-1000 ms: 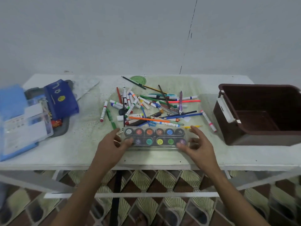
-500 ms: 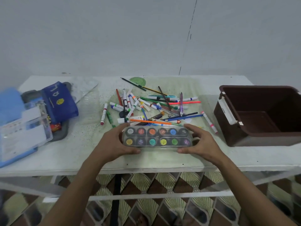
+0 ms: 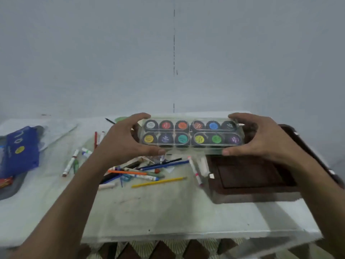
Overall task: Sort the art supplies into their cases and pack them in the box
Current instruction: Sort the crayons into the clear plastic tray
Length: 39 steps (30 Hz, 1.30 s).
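Left hand (image 3: 123, 139) and right hand (image 3: 261, 139) each clamp an end of the clear paint case (image 3: 192, 134), held level mid-frame, clear of the table (image 3: 168, 212). Brown box (image 3: 248, 176) sits lower right, probably empty; I'd lower the case in flat.

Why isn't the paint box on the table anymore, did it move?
Yes. Both hands lifted the paint box off the table, rightward toward the brown box.
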Motion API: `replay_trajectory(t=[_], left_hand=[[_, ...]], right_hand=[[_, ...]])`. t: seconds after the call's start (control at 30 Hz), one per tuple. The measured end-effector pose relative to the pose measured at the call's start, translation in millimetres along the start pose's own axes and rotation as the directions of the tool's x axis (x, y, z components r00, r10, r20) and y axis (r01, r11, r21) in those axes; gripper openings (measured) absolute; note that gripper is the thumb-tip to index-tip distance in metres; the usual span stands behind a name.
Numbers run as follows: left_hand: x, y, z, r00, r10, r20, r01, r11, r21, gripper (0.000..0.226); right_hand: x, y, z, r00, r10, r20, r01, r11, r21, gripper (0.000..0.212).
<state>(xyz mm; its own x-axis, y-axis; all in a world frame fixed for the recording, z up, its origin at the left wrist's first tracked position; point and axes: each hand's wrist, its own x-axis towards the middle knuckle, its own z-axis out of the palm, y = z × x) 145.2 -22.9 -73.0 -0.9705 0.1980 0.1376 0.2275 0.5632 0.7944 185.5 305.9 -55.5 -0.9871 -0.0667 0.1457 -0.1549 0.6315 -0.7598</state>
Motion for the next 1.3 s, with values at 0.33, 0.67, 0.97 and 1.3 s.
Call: replay_trajectory(t=[0.33,0.67,0.97,1.3], left_hand=[[50,84,175,0.998,-0.011,0.061,0.003,0.990,0.140,0.099],[55,95,188,0.980,-0.120,0.157,0.011,0.827,0.563,0.109],[71,89,185,0.958,-0.149,0.245,-0.131,0.532,0.837,0.110],[81,86,181,0.956,-0.105,0.274,-0.195,0.470,0.860,0.102]], right_hand=[[3,151,-143,0.984,0.063,0.165,-0.046,0.993,-0.105,0.103],[31,192,-126,0.954,0.030,0.300,0.147,0.823,-0.549,0.106],[45,175,-122,0.921,-0.029,0.388,0.275,0.755,-0.595,0.095],[49,168,-107,0.918,-0.053,0.394,0.334,0.640,-0.692,0.090]])
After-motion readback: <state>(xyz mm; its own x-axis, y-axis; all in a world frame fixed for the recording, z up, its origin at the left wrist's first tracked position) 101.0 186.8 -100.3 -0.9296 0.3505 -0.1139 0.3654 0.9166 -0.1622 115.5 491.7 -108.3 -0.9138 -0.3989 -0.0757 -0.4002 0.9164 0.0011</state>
